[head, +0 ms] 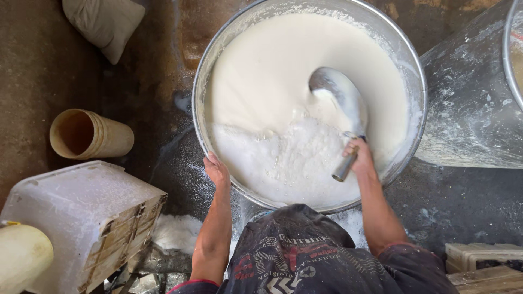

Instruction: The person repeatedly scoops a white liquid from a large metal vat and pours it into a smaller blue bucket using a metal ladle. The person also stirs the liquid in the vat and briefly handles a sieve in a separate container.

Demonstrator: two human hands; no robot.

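big round metal tub (202, 81) fills the upper middle of the view, nearly brimful of white liquid (272, 71), smooth at the far side, frothy and churned toward the near rim. right hand (358, 155) clenched around the handle of a metal ladle (340, 98); the ladle's bowl sits in the liquid right of centre, handle end poking out below the fist, over the near-right part of the tub. left hand (216, 170) grips the near-left rim, fingers curled over the edge, thumb side outward.

edges: near rim of the tub sits just in front of the person's torso, both forearms reaching up to it. right side of the tub lies just beside a second large metal vessel (474, 98), dusted white, lying at a slant; little room between the two. left of the tub a strip of dark wet floor (158, 120) stays open as far as a tan plastic cup-shaped container (90, 134) lying on its side. below that, a white-dusted crate (81, 212) at lower left, a pale rounded object (22, 256) at its corner. a grey sack (106, 22) at upper left. pale blocks (482, 261) at lower right, near the right elbow.
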